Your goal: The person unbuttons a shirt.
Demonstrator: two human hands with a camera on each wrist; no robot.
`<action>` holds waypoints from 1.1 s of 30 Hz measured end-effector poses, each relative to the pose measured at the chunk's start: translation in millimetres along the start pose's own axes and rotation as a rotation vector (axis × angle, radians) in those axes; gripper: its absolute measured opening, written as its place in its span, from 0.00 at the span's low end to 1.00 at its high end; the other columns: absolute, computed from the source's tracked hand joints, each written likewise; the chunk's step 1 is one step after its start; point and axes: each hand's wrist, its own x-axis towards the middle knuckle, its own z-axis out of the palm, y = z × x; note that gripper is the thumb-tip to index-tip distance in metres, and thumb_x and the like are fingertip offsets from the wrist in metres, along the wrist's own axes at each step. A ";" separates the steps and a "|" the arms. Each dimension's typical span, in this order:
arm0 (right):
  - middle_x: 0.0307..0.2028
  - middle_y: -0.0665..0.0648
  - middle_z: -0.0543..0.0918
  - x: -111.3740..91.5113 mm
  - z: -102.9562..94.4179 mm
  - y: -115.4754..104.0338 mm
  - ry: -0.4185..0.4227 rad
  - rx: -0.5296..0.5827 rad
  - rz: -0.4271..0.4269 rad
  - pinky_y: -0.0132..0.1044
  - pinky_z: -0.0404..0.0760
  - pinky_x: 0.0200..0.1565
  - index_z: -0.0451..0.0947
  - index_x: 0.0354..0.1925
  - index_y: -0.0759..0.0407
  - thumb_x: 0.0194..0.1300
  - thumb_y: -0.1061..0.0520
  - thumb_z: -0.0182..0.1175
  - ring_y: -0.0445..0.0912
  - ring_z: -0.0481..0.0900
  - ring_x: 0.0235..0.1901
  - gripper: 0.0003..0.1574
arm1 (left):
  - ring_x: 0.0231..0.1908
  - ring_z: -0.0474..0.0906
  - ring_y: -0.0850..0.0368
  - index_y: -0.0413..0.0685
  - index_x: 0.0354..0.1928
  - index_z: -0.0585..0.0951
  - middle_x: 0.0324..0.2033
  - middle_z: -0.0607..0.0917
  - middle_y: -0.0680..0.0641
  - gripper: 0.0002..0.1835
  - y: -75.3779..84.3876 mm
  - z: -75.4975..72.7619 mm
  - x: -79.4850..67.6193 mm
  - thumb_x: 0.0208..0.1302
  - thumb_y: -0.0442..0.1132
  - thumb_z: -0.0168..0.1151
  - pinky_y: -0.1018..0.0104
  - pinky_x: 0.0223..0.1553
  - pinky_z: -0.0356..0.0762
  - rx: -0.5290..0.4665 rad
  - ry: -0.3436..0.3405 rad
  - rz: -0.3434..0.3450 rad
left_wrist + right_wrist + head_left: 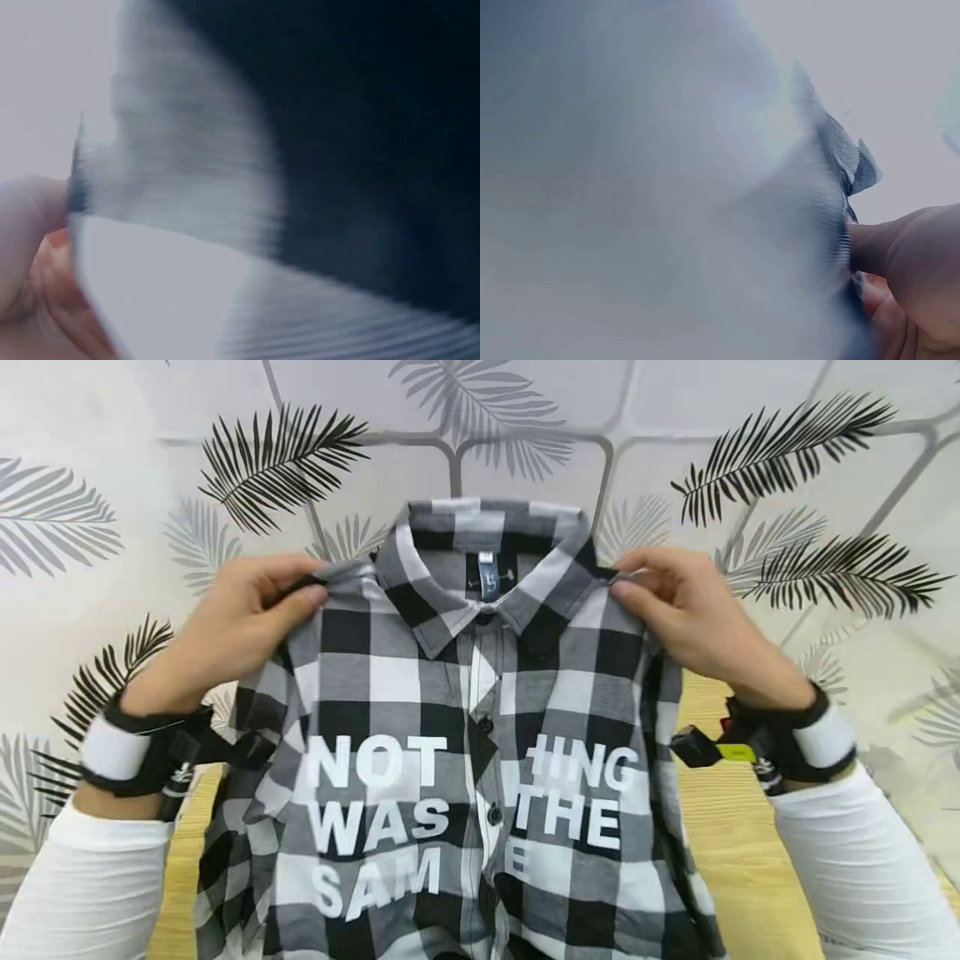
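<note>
A black, grey and white checked shirt (420, 693) hangs upright in the middle of the head view, its collar at the top and white lettering across the chest. My left hand (247, 610) pinches one shoulder between thumb and fingers. The other shoulder, close beside the collar, is pinched by my right hand (682, 597). In the left wrist view the blurred shirt cloth (172, 180) fills most of the picture, with the left hand (37, 262) at its edge. Cloth (810, 202) likewise covers much of the right wrist view, beside the right hand (915, 270). The shirt's lower end is out of view.
Behind the shirt spreads a pale covering (540, 410) printed with grey and black leaves and dark lines. A yellow wood-grain surface (742, 827) shows below, on both sides of the shirt. Each wrist wears a strapped camera.
</note>
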 end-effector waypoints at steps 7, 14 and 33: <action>0.30 0.60 0.82 0.5 64.4 103.7 -0.058 -0.368 0.088 0.43 0.74 0.31 0.76 0.47 0.61 0.70 0.54 0.51 0.51 0.77 0.27 0.15 | 0.41 0.77 0.44 0.42 0.61 0.73 0.43 0.81 0.38 0.20 -103.0 48.6 -12.6 0.70 0.41 0.51 0.50 0.41 0.72 0.299 -0.175 -0.265; 0.54 0.59 0.78 -39.0 89.4 136.4 -0.281 -0.428 0.145 0.49 0.74 0.51 0.71 0.59 0.59 0.66 0.44 0.54 0.54 0.76 0.51 0.29 | 0.44 0.75 0.45 0.42 0.58 0.72 0.45 0.78 0.39 0.21 -127.8 69.0 -37.7 0.67 0.42 0.56 0.51 0.45 0.72 0.275 -0.311 -0.305; 0.71 0.71 0.50 -123.3 63.0 211.5 -0.606 -0.686 0.174 0.69 0.53 0.59 0.57 0.71 0.58 0.33 0.45 0.77 0.71 0.48 0.67 0.69 | 0.67 0.41 0.25 0.44 0.73 0.51 0.70 0.48 0.29 0.58 -182.2 111.4 -130.0 0.44 0.56 0.72 0.30 0.59 0.48 0.333 -0.697 -0.475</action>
